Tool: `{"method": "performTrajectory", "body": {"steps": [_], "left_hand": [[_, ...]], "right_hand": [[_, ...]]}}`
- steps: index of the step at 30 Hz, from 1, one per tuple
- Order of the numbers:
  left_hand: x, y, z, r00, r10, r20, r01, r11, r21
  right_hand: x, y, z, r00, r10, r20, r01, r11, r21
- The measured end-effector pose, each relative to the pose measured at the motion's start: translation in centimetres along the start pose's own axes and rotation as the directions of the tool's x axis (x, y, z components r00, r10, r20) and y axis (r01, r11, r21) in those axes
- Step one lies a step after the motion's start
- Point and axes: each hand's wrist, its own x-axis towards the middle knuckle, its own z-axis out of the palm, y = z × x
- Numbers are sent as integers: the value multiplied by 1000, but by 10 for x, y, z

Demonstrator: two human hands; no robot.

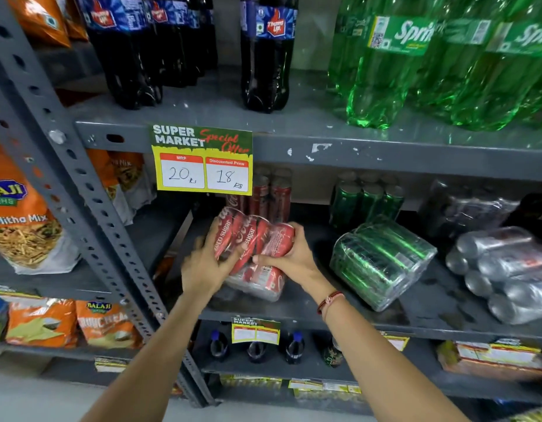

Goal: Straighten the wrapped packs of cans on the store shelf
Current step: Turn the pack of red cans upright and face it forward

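Note:
A plastic-wrapped pack of red cola cans (257, 236) lies tilted on its side near the front of the grey middle shelf (324, 315). My left hand (206, 266) presses against its left side and my right hand (286, 254) grips its right end. Behind it stand upright red cans (271, 193). To the right, a wrapped pack of green cans (382, 260) lies on its side, askew, with an upright green pack (367, 199) behind it. Further right, a wrapped pack of silver cans (504, 272) lies tipped over.
A yellow price tag (202, 161) hangs from the upper shelf edge over the red cans. Dark cola bottles (266, 53) and green soda bottles (416, 62) stand above. Snack bags (20, 214) fill the left rack, past a slanted steel post (90, 208). Small bottles (257, 345) stand below.

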Motion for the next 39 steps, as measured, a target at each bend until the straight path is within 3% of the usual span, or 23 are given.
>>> {"method": "performTrajectory", "body": {"steps": [2, 5, 11, 14, 17, 21, 23, 26, 30, 34, 36, 39], "left_hand": [[-20, 2, 12, 998, 10, -66, -20, 988, -155], [-31, 3, 30, 999, 19, -50, -32, 958, -284], [-34, -2, 42, 998, 25, 52, -8, 952, -307], [-38, -3, 42, 997, 25, 71, -5, 963, -268], [-42, -4, 37, 998, 4, 56, 10, 969, -247], [-79, 38, 39, 968, -226, -109, 160, 890, -427], [-92, 68, 49, 972, -231, -34, 187, 858, -478], [-82, 93, 69, 978, -193, 79, 207, 845, -493], [-66, 87, 75, 978, -197, 62, 199, 822, -533], [-45, 43, 54, 996, -26, 85, 72, 791, -608], [-28, 22, 36, 976, 83, 199, 50, 809, -586], [-1, 2, 9, 890, 210, 404, 39, 849, -527]], "right_hand": [[-6, 0, -7, 987, -159, 19, 160, 979, -131], [-14, 6, -14, 944, -327, 35, 327, 921, -211], [-24, 27, -8, 915, -400, 62, 395, 851, -345], [-25, 31, -14, 902, -409, 141, 430, 809, -400], [-24, 21, -27, 921, -345, 178, 388, 840, -379], [-5, -16, -31, 981, -189, -37, 186, 979, -87], [9, -28, -31, 996, -84, 42, 84, 996, -10], [24, -26, -29, 989, 4, 151, 12, 995, -103], [17, -11, -28, 990, -50, 128, 75, 977, -197], [-13, 0, -27, 987, -146, 65, 158, 950, -269], [-34, 4, -15, 981, -193, -18, 178, 938, -299], [-65, 6, 19, 947, -243, -210, 159, 922, -352]]}}
